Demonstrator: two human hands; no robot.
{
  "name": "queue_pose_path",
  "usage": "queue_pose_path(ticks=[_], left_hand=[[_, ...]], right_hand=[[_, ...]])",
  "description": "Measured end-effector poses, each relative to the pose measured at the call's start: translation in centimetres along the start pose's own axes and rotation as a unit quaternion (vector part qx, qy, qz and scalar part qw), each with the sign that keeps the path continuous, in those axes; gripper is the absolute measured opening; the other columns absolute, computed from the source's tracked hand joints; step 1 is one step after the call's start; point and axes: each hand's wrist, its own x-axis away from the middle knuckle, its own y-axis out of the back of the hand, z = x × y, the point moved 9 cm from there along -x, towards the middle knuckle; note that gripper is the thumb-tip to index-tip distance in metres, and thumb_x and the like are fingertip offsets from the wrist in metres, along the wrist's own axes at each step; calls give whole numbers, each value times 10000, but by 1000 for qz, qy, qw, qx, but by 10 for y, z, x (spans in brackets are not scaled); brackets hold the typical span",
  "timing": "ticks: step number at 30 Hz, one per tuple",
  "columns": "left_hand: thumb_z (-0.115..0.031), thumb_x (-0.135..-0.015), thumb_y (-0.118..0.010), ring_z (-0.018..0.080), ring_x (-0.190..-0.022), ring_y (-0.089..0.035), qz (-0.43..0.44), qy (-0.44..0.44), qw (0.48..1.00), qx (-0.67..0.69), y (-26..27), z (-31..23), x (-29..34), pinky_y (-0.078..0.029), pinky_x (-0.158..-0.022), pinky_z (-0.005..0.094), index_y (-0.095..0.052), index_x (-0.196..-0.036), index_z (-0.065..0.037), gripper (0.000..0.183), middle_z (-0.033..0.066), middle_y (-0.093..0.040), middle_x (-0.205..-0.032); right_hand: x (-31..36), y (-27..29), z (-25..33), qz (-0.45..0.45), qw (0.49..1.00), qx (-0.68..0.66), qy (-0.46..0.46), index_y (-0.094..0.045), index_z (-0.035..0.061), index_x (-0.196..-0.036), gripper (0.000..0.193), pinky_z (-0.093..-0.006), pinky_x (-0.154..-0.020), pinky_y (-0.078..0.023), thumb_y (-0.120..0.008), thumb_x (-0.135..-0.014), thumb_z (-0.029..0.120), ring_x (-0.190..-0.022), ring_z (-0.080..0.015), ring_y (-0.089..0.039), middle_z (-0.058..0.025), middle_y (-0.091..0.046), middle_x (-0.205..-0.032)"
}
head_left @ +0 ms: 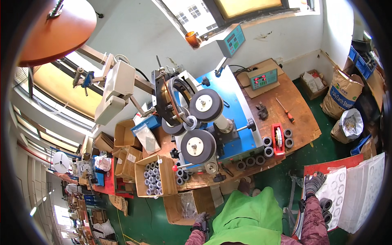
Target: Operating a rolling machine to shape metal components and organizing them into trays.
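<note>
My right hand, in a grey striped glove, lies at the upper edge of a white sheet marked with ring outlines. Its fingers are stretched out and nothing shows in them. Beside that forearm, several dark rings stand on the sheet. My left hand, gloved too, hangs low beside an open cardboard box with clear plastic in it; its fingers are too small and hidden to read. Ahead stands a blue-based winding machine with black rollers and a pale ring at its rollers.
A cardboard box of wound rings sits at the wooden table's left. Along its front edge are dark rings and a red tape dispenser. A screwdriver and a control box lie farther back. Sacks stand right.
</note>
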Motion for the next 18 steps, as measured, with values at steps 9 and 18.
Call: queue_pose_path(ticks=[9,18], left_hand=[[-240,-869,-477,265,-756,-603,19,-9,996,-87,9,-19,-4,-482,-639,377,-488,-1096,-44,300,133,-612,-981],[-252,-874,-460,273,-812,-596,20,-15,997,-68,-11,-50,-13,-475,-686,378,-502,-1091,-45,302,128,-617,-988]], right_hand=[[-4,-21,-13,4,999,-35,-5,-576,60,-1077,543,-456,-1091,-105,-559,-698,447,-1163,-259,-413,-135,-521,-1148],[2,-12,-14,44,998,25,-27,-539,97,-1174,591,-457,-1098,-60,-482,-745,501,-1228,-262,-364,-125,-483,-1229]])
